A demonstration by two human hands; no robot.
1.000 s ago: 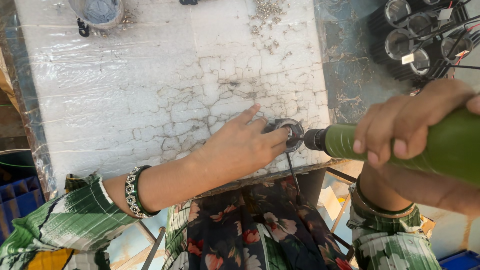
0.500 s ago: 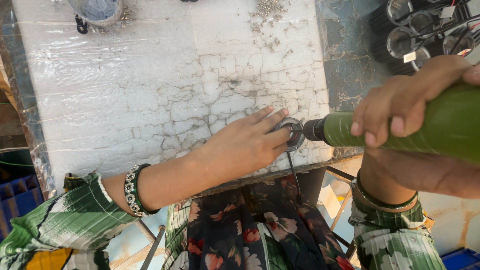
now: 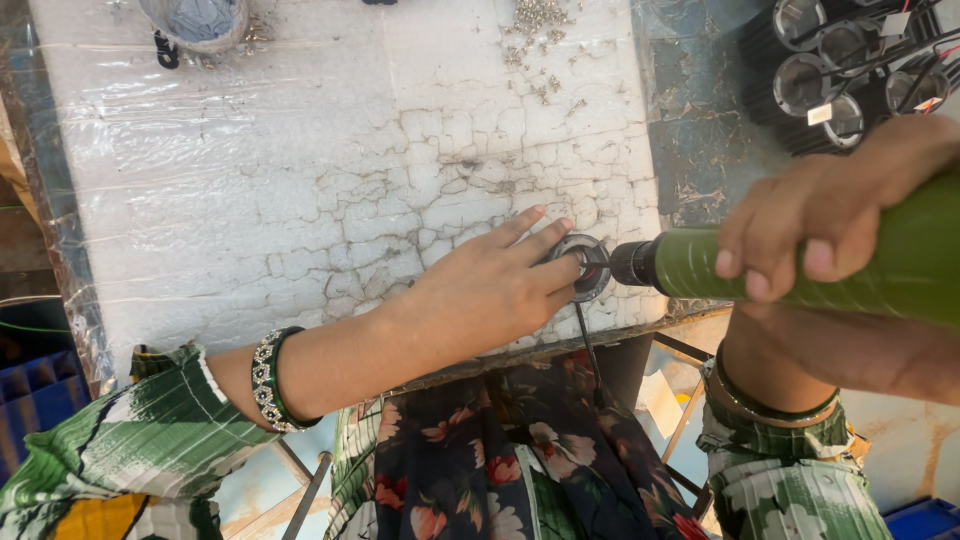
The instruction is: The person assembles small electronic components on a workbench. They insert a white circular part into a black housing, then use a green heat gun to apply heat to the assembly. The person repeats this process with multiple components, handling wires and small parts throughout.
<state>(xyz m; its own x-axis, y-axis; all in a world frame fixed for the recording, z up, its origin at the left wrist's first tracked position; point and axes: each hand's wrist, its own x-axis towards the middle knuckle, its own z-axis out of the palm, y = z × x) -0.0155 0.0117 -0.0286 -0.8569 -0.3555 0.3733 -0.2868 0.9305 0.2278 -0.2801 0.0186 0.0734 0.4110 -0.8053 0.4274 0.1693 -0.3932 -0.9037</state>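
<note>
My left hand point(image 3: 490, 290) lies on the cracked white work surface point(image 3: 300, 180), its fingers holding a small round metal ring part point(image 3: 585, 265) near the surface's front right edge. My right hand point(image 3: 830, 215) grips a green power screwdriver point(image 3: 800, 265) held level, its dark tip against the ring part. A thin black wire point(image 3: 588, 350) hangs down from the part. A beaded bracelet sits on my left wrist, a green bangle on my right.
Several black round housings with wires point(image 3: 850, 70) stand at the back right. A pile of small screws point(image 3: 540, 20) lies at the back. A clear bowl point(image 3: 195, 20) sits at the back left. Blue crates point(image 3: 30, 400) are at the lower left.
The screwdriver and my right hand have shifted slightly downward and left against the ring part. My left hand stays on the part.
</note>
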